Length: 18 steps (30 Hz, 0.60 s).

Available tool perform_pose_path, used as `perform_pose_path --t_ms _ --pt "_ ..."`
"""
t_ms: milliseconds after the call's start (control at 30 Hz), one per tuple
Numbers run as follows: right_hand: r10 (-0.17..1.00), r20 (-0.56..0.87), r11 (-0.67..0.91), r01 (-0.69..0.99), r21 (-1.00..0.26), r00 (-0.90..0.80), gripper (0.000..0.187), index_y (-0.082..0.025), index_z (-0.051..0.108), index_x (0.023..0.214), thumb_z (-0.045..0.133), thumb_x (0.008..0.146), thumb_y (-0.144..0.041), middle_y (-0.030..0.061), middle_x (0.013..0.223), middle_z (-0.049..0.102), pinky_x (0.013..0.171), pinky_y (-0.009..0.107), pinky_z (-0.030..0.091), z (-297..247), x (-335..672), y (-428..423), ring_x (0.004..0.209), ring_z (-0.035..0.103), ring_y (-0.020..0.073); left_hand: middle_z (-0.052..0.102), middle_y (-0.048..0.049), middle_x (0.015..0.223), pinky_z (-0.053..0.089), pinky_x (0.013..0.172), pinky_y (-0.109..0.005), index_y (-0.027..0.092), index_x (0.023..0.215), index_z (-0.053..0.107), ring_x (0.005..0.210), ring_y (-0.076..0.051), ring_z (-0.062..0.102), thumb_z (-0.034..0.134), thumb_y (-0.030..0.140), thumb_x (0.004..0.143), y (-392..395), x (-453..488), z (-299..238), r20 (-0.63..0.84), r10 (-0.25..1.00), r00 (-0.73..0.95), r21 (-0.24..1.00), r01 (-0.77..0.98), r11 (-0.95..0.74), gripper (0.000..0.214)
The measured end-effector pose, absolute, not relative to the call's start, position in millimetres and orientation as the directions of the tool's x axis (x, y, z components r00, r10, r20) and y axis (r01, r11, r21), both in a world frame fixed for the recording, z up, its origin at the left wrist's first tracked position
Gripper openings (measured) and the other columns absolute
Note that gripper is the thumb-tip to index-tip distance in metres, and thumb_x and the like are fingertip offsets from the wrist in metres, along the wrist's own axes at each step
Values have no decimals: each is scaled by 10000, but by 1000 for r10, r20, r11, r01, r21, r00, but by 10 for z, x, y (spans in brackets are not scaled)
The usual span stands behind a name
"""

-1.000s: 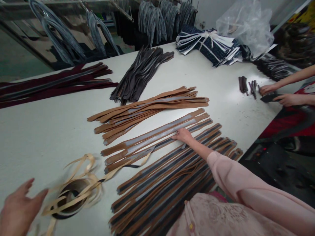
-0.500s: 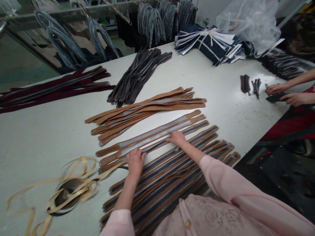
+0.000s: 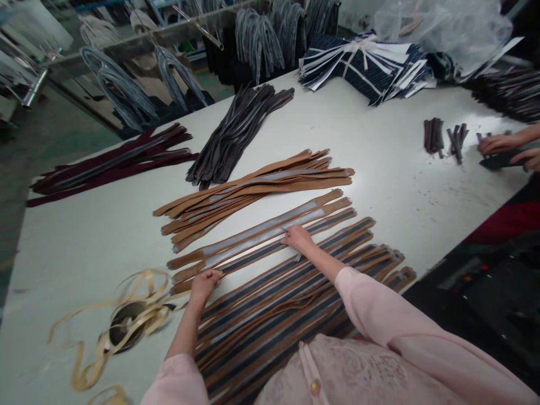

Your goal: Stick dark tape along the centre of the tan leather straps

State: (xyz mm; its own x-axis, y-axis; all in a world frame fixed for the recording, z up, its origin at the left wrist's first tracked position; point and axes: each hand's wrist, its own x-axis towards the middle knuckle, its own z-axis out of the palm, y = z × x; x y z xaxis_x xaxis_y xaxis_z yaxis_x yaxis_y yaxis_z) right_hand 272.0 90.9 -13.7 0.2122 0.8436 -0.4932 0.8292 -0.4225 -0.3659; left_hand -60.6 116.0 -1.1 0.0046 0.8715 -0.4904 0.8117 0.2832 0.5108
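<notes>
My left hand (image 3: 205, 283) is closed in a pinch at the left part of a brown fabric strip (image 3: 181, 287), where a dark tape (image 3: 248, 260) runs along its middle. My right hand (image 3: 297, 239) presses farther right on the same strip, fingers closed around a small pointed metal tool (image 3: 284, 229), mostly hidden by the hand. Just beyond lie two brown strips with grey bands, the nearer strip (image 3: 265, 236) close to my fingers. On my side several brown strips with dark bands (image 3: 270, 298) lie in rows.
Left of my hands sits a tape roll (image 3: 126, 326) with loose tan ribbon (image 3: 90, 368). Bundles of brown strips (image 3: 253, 183), dark strips (image 3: 242, 132) and maroon strips (image 3: 113, 160) lie farther back. At right, a co-worker's hands (image 3: 500, 143) handle short dark pieces.
My left hand has slid left along the strip to its left part, uncovering more dark tape. My right hand stays at nearly the same spot on the strip. The view has shifted slightly.
</notes>
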Motion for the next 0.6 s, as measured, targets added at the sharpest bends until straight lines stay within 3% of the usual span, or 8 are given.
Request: perform_pose_path --t_ms 267,600 --pt "838 -477 -451 827 -336 264 330 -181 633 877 560 672 -430 113 901 646 716 299 444 -116 2635 890 874 594 226 531 23 470 312 523 -247 197 558 578 520 -148 486 569 418 573 1227 -630 -102 -401 914 -54 377 900 219 222" --pt "837 -448 -463 843 -275 314 318 -180 623 884 564 692 -427 114 888 646 711 288 435 -86 2720 843 873 594 221 575 -4 566 331 552 -252 204 597 554 581 -160 528 509 394 671 1047 -442 -69 -328 942 -66 350 918 186 209"
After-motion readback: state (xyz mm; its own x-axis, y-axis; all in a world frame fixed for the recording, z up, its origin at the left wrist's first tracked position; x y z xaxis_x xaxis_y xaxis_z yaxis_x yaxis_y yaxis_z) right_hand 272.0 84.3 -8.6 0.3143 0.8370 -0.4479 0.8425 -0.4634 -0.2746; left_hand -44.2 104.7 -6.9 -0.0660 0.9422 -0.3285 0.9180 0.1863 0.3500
